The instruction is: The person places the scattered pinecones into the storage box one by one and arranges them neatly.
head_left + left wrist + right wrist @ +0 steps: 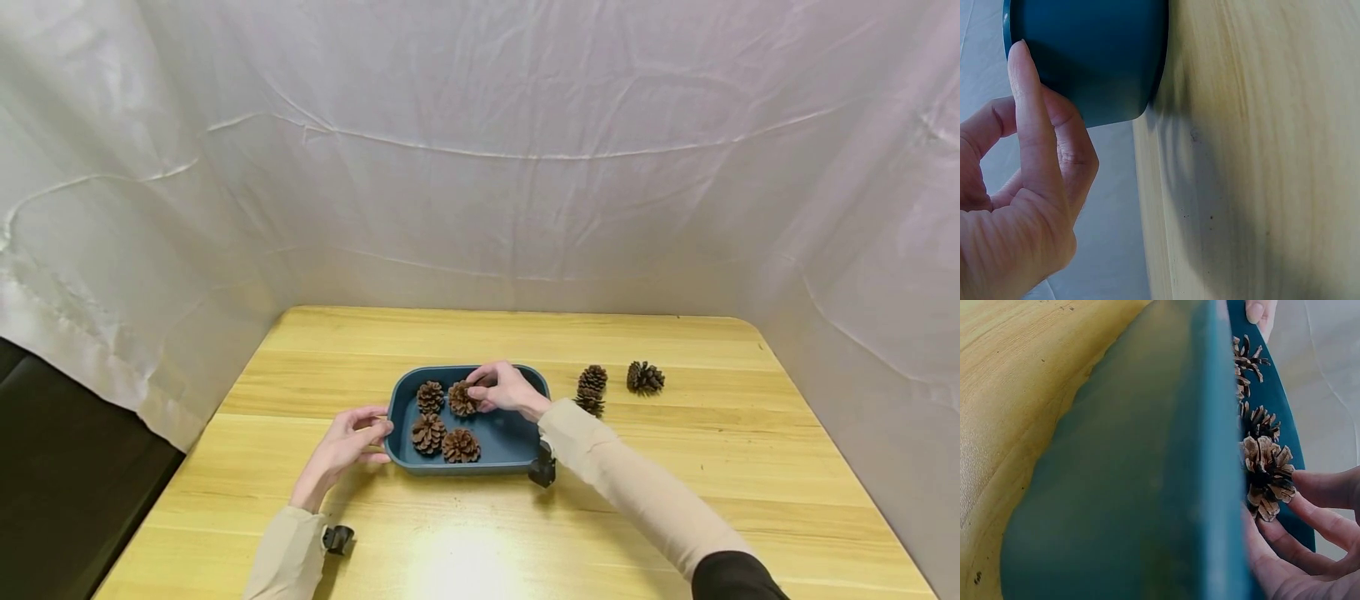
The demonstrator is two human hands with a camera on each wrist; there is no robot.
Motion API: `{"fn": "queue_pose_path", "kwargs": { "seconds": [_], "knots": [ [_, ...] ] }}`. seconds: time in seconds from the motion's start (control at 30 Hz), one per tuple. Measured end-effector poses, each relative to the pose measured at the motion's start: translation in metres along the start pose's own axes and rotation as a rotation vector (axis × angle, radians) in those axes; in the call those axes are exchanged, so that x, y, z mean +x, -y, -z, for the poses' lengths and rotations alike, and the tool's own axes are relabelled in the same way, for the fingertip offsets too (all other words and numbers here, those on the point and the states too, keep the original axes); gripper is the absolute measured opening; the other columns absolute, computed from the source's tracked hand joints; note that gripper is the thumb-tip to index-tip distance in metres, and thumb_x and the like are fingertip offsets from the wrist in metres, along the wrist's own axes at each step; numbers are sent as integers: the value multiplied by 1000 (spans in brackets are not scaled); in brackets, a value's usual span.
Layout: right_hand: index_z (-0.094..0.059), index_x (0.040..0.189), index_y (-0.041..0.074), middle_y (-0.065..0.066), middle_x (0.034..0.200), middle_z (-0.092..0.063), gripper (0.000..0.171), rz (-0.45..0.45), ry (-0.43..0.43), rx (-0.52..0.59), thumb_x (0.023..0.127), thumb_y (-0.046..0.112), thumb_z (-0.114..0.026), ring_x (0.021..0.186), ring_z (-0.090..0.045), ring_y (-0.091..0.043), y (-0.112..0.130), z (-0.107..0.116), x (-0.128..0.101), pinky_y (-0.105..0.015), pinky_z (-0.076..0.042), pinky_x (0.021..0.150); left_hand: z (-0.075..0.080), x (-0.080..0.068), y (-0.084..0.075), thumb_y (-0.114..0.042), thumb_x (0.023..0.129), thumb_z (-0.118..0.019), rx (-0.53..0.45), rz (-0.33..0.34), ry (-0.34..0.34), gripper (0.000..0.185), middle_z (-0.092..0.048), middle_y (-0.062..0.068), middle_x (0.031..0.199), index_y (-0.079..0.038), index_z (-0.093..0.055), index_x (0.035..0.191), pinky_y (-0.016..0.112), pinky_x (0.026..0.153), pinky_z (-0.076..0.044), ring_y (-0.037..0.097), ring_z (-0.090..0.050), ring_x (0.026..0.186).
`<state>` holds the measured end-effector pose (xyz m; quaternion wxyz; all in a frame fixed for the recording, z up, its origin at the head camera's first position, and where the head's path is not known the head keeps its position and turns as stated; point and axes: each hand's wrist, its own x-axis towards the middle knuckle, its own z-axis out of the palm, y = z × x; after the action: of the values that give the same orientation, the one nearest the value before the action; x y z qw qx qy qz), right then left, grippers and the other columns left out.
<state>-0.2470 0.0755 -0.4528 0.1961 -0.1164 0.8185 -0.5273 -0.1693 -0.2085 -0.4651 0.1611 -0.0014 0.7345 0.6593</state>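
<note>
A brown pinecone (pixel 462 399) is held between the thumb and fingers of my right hand (pixel 501 387), inside a dark blue rectangular tray (pixel 506 465). The right wrist view shows the fingertips around the scales of this pinecone (pixel 1266 475). Three other pinecones lie in the tray's left half: one at the back (pixel 430 397), one at the front left (pixel 428 434) and one at the front (pixel 461 446). My left hand (pixel 351 440) holds the tray's left end, its thumb (pixel 1027 119) up at the rim and the other fingers bent by the end wall.
To the right of the tray, brown pinecones (pixel 592 380) lie end to end on the wooden table (pixel 720 467). A darker pinecone (pixel 645 378) lies further right. Pale cloth (pixel 525 208) hangs behind and at both sides of the table.
</note>
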Motion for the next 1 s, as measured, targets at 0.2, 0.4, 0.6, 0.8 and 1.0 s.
{"fn": "queue_pose_path", "kwargs": {
  "seconds": [0.2, 0.4, 0.6, 0.8, 1.0],
  "knots": [
    [-64, 125, -2, -22, 110, -67, 28, -10, 19, 46, 98, 6, -63, 94, -74, -35, -2, -1, 0, -43, -66, 86, 0, 0, 0, -6, 100, -57, -7, 3, 7, 47, -65, 2, 98, 15, -44, 140, 26, 68, -67, 7, -65, 76],
    [-61, 127, -5, -26, 119, -60, 31, -13, 36, 101, 96, -1, -62, 103, -71, -41, -2, 1, -1, -44, -65, 92, 0, 1, 1, -6, 100, -56, -7, 4, 6, 47, -64, 1, 97, 16, -44, 140, 26, 69, -67, 6, -64, 76],
    [-60, 126, -8, -28, 119, -60, 32, -2, 47, 106, 95, -2, -63, 101, -71, -42, -3, 2, -1, -44, -65, 91, 0, 1, 1, -7, 101, -57, -7, 9, 4, 47, -64, 1, 97, 15, -44, 140, 26, 69, -67, 6, -64, 76],
    [-59, 127, -8, -28, 123, -59, 33, -19, 50, 115, 95, -2, -63, 102, -70, -42, -1, 4, -3, -45, -64, 92, 0, 0, 0, -6, 100, -57, -6, 6, 4, 47, -64, 1, 97, 15, -44, 140, 26, 68, -67, 6, -64, 76],
    [-58, 128, -9, -28, 121, -59, 34, -7, 66, 130, 96, -1, -63, 105, -69, -44, -1, 6, -3, -47, -63, 94, 0, 0, 0, -5, 100, -57, -6, 2, 5, 47, -65, 2, 97, 15, -44, 140, 26, 68, -67, 7, -64, 76]
  ]
}}
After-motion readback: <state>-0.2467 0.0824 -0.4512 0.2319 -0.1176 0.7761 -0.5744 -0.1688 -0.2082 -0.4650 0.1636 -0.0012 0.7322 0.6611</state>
